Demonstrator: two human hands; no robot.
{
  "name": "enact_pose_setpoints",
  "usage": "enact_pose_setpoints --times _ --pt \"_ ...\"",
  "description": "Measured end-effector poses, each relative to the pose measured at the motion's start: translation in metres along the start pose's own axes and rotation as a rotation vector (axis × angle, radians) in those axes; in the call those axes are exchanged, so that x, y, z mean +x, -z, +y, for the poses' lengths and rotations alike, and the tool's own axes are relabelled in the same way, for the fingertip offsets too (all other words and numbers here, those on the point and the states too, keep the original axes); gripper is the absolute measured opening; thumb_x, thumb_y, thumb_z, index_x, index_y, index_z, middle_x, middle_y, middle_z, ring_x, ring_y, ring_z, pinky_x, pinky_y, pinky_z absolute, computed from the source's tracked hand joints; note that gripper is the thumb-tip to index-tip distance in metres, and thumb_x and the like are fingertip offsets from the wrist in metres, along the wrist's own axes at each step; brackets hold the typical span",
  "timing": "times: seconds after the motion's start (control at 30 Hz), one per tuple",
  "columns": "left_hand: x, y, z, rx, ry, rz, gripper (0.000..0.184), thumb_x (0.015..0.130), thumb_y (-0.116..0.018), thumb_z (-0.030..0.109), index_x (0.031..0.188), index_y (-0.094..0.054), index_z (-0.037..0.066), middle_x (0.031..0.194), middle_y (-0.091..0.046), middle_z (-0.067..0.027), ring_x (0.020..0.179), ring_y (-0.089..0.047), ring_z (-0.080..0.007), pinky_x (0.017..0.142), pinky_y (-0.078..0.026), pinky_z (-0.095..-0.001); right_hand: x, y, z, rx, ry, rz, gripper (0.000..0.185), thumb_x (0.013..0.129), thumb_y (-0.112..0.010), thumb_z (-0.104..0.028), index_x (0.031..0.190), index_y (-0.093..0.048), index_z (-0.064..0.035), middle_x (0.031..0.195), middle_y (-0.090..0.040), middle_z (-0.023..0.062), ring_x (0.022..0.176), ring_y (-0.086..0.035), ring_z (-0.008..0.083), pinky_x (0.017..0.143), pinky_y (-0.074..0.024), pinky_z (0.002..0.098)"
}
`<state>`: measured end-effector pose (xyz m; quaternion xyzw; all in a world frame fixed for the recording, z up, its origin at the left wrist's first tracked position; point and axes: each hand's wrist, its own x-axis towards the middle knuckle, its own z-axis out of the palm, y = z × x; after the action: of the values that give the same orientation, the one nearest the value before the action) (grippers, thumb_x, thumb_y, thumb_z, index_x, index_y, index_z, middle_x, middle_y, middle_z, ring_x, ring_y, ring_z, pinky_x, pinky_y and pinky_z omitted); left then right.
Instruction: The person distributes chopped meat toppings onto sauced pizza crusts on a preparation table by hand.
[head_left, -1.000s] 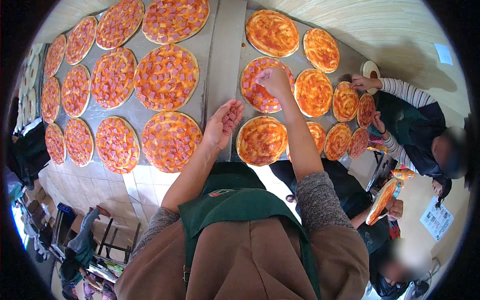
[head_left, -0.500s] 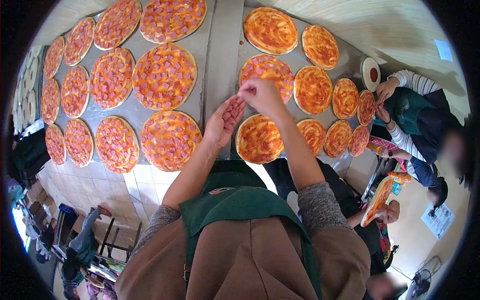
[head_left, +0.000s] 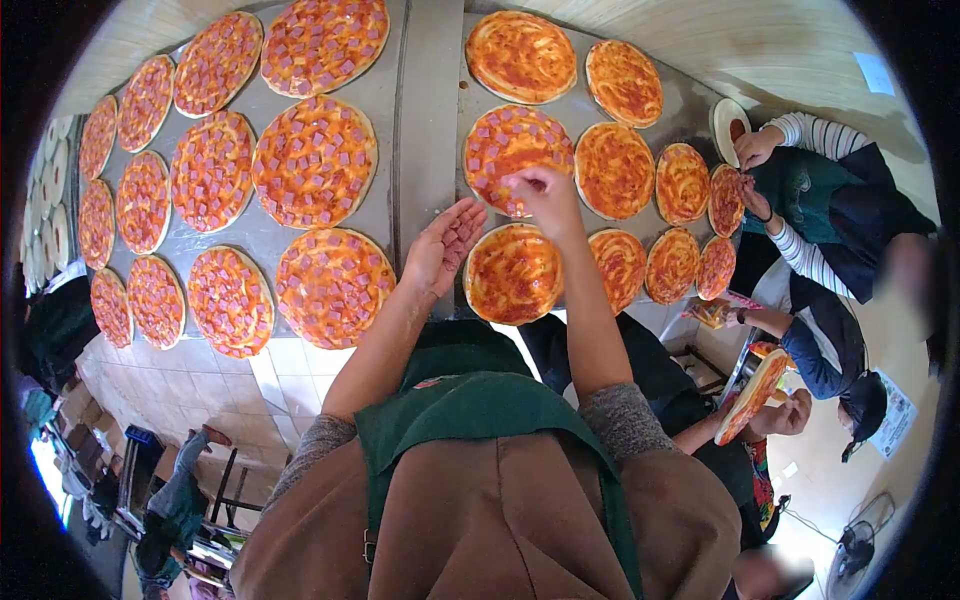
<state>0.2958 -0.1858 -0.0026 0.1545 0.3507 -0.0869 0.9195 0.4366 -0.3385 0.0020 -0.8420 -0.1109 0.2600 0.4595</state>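
My left hand (head_left: pixel 441 248) is cupped palm up around several diced ham pieces (head_left: pixel 460 238), between the two groups of pizzas. To its right, my right hand (head_left: pixel 545 198) hovers over the lower edge of a partly ham-topped pizza (head_left: pixel 518 150), its fingers pinched; what they hold, if anything, is too small to name. Just below it lies a pizza with sauce and no ham (head_left: pixel 513 274). Another sauce-only pizza (head_left: pixel 614 171) is to the right. On the left, a pizza covered in ham cubes (head_left: pixel 315 163) is among several similar ones.
The metal table (head_left: pixel 425 120) runs across the view. A person in striped sleeves (head_left: pixel 825 200) works at its right end near a white plate (head_left: pixel 722 125). Another person's hand holds a pizza (head_left: pixel 752 396) at the lower right. A black stool (head_left: pixel 232 490) stands at the lower left.
My right hand has gone from the ham pizza to my left palm and back out over the pizza's lower edge. The co-worker's pizza at lower right has shifted slightly left.
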Motion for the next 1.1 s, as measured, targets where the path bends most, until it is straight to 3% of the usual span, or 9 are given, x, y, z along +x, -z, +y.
enact_pose_setpoints --times 0.1,0.3,0.4,0.6,0.7,0.9,1.0,1.1 --pt "0.001 0.002 -0.002 0.016 0.001 0.001 0.042 0.1 -0.04 0.024 0.134 -0.043 -0.001 0.132 -0.053 -0.0129 0.122 -0.051 -0.0218 0.105 -0.04 -0.0325 0.01 0.012 0.0 -0.35 0.017 0.122 0.019 0.08 -0.07 -0.026 0.084 -0.074 -0.0076 0.08 -0.07 0.0117 0.072 -0.066 0.0236 0.067 -0.0495 0.0348" --pt "-0.002 0.0 0.0 0.007 -0.003 0.013 0.04 0.1 -0.041 0.023 0.132 -0.045 -0.002 0.128 -0.055 -0.0135 0.119 -0.053 -0.0209 0.103 -0.043 -0.0311 0.027 -0.001 0.009 -0.598 0.039 0.135 0.016 0.077 -0.072 -0.024 0.08 -0.073 -0.0077 0.075 -0.069 0.0094 0.072 -0.066 0.0247 0.068 -0.05 0.036" --pt "-0.003 0.001 0.001 0.003 -0.003 0.022 0.039 0.1 -0.04 0.023 0.131 -0.046 -0.002 0.126 -0.055 -0.0136 0.117 -0.055 -0.0208 0.102 -0.044 -0.0306 0.026 -0.004 -0.002 -0.634 0.001 0.167 0.012 0.076 -0.073 -0.02 0.078 -0.073 -0.0081 0.075 -0.069 0.009 0.07 -0.066 0.0241 0.069 -0.0504 0.0354" --pt "-0.002 0.008 0.001 -0.033 -0.017 0.033 0.039 0.1 -0.042 0.023 0.129 -0.047 -0.002 0.126 -0.056 -0.0143 0.117 -0.055 -0.0219 0.102 -0.044 -0.0321 0.028 0.001 -0.011 -0.349 0.038 0.152 0.009 0.073 -0.074 -0.017 0.075 -0.072 -0.008 0.072 -0.069 0.0091 0.069 -0.066 0.0245 0.068 -0.05 0.0353" --pt "-0.002 0.007 0.002 -0.018 -0.009 0.022 0.041 0.1 -0.041 0.023 0.133 -0.044 -0.001 0.13 -0.053 -0.014 0.121 -0.052 -0.022 0.104 -0.041 -0.0325 0.041 -0.005 -0.008 -0.489 0.018 0.084 0.012 0.078 -0.071 -0.019 0.079 -0.071 -0.0069 0.074 -0.069 0.0061 0.073 -0.066 0.0248 0.067 -0.0494 0.0374" --pt "-0.004 0.004 0.003 -0.033 -0.009 0.006 0.043 0.1 -0.04 0.024 0.134 -0.043 -0.001 0.131 -0.052 -0.0152 0.123 -0.051 -0.0238 0.105 -0.041 -0.0333 0.049 -0.01 -0.02 -0.797 0.011 0.154 0.015 0.077 -0.072 -0.017 0.085 -0.07 -0.0047 0.082 -0.07 0.0076 0.076 -0.066 0.0232 0.067 -0.0496 0.0388" --pt "-0.003 0.001 0.004 -0.059 -0.008 -0.01 0.043 0.1 -0.04 0.023 0.135 -0.042 -0.001 0.131 -0.053 -0.0144 0.121 -0.052 -0.0233 0.105 -0.04 -0.0337 0.031 -0.013 -0.018 -0.516 0.142 0.233 0.011 0.079 -0.067 -0.016 0.082 -0.067 -0.0054 0.082 -0.065 0.0127 0.077 -0.062 0.0308 0.07 -0.0488 0.0413" --pt "-0.001 -0.001 0.003 -0.052 -0.016 0.003 0.042 0.1 -0.039 0.024 0.134 -0.044 0.0 0.13 -0.054 -0.0133 0.118 -0.054 -0.0217 0.103 -0.041 -0.0324 -0.007 -0.025 -0.038 -0.173 0.156 -0.061 0.013 0.081 -0.065 -0.017 0.088 -0.065 -0.0054 0.09 -0.063 0.0138 0.081 -0.061 0.031 0.073 -0.0489 0.0411"
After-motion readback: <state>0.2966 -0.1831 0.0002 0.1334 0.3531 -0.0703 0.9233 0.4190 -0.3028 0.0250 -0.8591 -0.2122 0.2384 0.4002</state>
